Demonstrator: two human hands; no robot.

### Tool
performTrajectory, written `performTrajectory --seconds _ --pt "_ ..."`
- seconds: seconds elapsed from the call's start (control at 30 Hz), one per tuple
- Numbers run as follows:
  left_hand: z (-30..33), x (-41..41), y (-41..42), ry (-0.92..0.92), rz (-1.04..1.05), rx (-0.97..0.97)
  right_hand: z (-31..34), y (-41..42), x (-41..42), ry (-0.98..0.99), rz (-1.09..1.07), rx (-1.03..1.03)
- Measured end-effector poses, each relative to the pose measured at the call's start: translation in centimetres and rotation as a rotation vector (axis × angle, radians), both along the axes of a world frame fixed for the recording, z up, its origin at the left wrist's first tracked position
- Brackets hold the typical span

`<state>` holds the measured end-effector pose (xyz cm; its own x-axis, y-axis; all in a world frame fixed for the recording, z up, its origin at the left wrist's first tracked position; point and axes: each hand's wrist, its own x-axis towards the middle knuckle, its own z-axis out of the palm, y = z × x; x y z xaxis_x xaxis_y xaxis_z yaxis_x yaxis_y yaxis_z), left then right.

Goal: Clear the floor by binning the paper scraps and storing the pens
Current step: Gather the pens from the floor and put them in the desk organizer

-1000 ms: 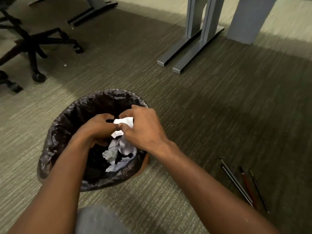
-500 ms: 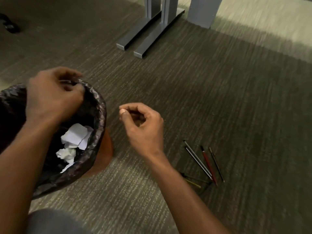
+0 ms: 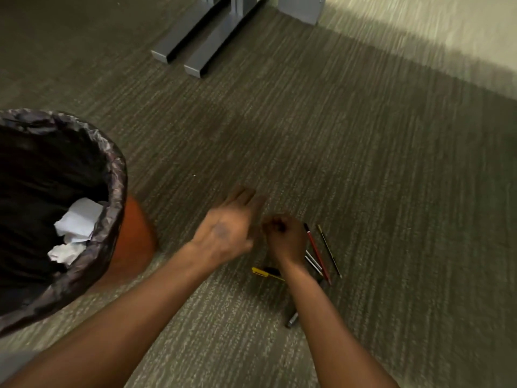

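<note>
Your right hand (image 3: 285, 239) and its forearm cover part of the pens (image 3: 321, 256) on the carpet, so you cannot count them; the yellow pen (image 3: 264, 272) beside that wrist shows only its near end. Whether the curled right fingers hold anything cannot be told. Your left hand (image 3: 226, 231), just beside the right hand, is smeared by motion, its fingertips indistinct. The bin (image 3: 117, 175), well apart from the right hand, is cut by the picture's left edge, and its dark liner hides most of the paper scraps (image 3: 77, 222). Far beyond the right hand, the table legs (image 3: 201, 49) run off the top edge.

No text, label or number (pens included) can be read.
</note>
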<state>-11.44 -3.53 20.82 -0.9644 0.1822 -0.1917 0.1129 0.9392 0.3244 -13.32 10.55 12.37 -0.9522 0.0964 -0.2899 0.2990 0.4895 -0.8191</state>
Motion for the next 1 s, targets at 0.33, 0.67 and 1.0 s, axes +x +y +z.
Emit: performTrajectory --seconds 0.33,0.67,1.0 --pt "-9.6 1.0 1.0 -0.162 0.180 0.008 -2.0 4.2 0.7 0.036 0.053 0.195" --pt "-13.1 2.3 3.6 -0.211 0.097 0.029 -3.1 8.9 -0.3 0.024 0.130 0.555" --pt "-13.8 2.4 3.8 -0.280 0.101 -0.025 -3.7 9.5 -1.5 -0.064 0.348 0.711"
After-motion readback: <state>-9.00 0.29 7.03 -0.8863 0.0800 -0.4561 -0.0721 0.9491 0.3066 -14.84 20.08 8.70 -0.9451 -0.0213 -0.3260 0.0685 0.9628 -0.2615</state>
